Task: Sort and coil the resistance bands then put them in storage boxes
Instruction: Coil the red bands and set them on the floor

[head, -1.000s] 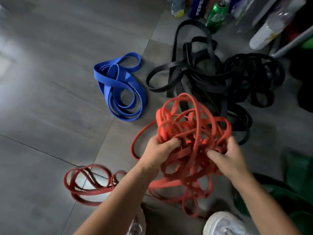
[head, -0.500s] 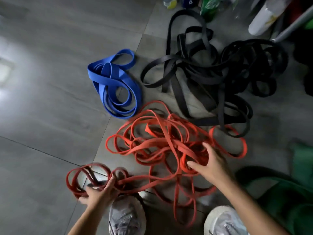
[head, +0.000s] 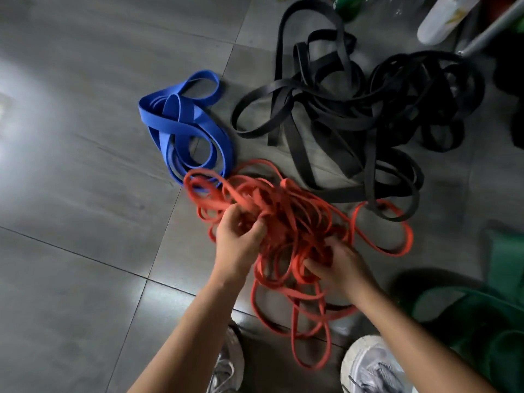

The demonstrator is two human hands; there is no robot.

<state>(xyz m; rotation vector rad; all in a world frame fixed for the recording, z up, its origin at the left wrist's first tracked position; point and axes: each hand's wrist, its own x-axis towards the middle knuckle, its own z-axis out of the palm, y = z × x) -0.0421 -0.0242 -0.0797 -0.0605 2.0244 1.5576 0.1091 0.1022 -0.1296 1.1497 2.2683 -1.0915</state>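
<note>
Floor [head: 71,194]: grey tiles, with a bright patch of glare at the far left.
Blue bands [head: 181,123]: wide, loosely looped on the floor left of centre, their near edge touching the orange pile.
Left hand [head: 236,245]: fingers curled into the left side of the tangle, gripping several orange strands.
Orange bands [head: 295,211]: a thin, knotted heap in the centre, between both hands, with loops trailing near toward the shoes [head: 371,367].
Right hand [head: 344,269]: fingers bent round strands at the near right of the heap; the exact hold is blurred.
Black bands [head: 334,114]: a wide sprawl far and right, overlapping one orange loop.
White bottle [head: 442,18]: lying at the far right edge.
Green bundle [head: 482,321]: near right, too dim to tell what it is.
</note>
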